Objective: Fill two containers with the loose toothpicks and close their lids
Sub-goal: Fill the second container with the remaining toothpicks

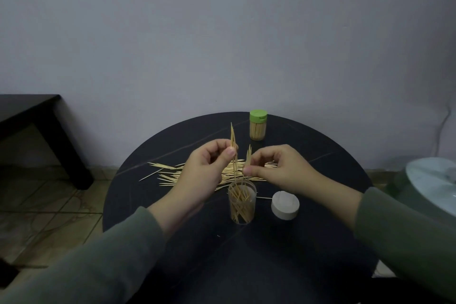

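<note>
Nearest us, just below frame centre, our open jar [242, 205] stands part-filled, its white lid [285, 205] beside it. Above it, our left hand [204, 168] and right hand [278, 166] each pinch upright toothpicks; a knock could tip it. Beyond lies the pile [172, 173], then 1 green-lidded jar [258, 124].
</note>
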The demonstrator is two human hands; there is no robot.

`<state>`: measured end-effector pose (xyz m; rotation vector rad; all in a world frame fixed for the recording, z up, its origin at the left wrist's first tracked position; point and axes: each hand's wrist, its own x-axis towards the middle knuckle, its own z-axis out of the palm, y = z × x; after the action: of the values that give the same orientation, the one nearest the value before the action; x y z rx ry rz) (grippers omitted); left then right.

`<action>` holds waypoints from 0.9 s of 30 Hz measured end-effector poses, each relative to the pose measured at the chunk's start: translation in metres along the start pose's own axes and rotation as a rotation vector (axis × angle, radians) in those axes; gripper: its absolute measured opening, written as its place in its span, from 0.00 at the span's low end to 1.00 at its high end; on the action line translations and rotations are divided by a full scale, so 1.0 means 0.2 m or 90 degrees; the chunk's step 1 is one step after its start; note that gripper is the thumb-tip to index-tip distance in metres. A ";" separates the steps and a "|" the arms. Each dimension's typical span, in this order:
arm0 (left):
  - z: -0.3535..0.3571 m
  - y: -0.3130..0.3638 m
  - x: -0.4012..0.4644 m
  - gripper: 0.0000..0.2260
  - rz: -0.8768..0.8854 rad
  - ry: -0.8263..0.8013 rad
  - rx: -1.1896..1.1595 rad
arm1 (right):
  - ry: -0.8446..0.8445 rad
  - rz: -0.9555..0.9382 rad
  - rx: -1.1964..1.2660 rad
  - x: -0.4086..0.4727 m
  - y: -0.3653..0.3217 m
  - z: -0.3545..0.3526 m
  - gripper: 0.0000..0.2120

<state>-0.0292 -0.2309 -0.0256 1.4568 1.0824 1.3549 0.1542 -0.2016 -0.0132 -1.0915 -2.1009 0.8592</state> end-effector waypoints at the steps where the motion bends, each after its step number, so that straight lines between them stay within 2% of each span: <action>1: 0.00 -0.01 -0.01 0.05 -0.004 -0.011 0.010 | -0.009 0.007 -0.012 0.00 0.00 0.00 0.03; 8: -0.03 -0.11 -0.07 0.06 -0.056 -0.102 0.039 | -0.098 0.033 -0.062 -0.01 0.02 0.01 0.09; 11: -0.07 -0.15 -0.08 0.14 -0.045 -0.125 0.046 | -0.116 0.024 -0.075 -0.01 0.04 0.01 0.07; 17: -0.10 -0.15 -0.08 0.11 -0.037 -0.123 0.018 | -0.038 0.023 -0.081 0.00 0.07 -0.01 0.05; 20: -0.07 -0.12 -0.07 0.07 -0.064 -0.080 0.032 | -0.020 0.074 -0.261 0.02 0.09 -0.02 0.08; 23: -0.07 -0.14 -0.01 0.05 -0.061 -0.013 0.236 | -0.084 0.125 -0.421 0.03 0.12 -0.03 0.17; 25: -0.10 -0.17 0.04 0.05 -0.032 -0.054 0.482 | -0.128 0.150 -0.427 0.04 0.12 -0.03 0.19; 27: -0.11 -0.19 0.08 0.10 0.013 -0.135 0.688 | -0.153 0.159 -0.406 0.06 0.12 -0.02 0.16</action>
<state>-0.0532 -0.2045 -0.0572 2.2831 1.7676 0.5465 0.1623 -0.1800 -0.0276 -1.6701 -2.5645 0.4370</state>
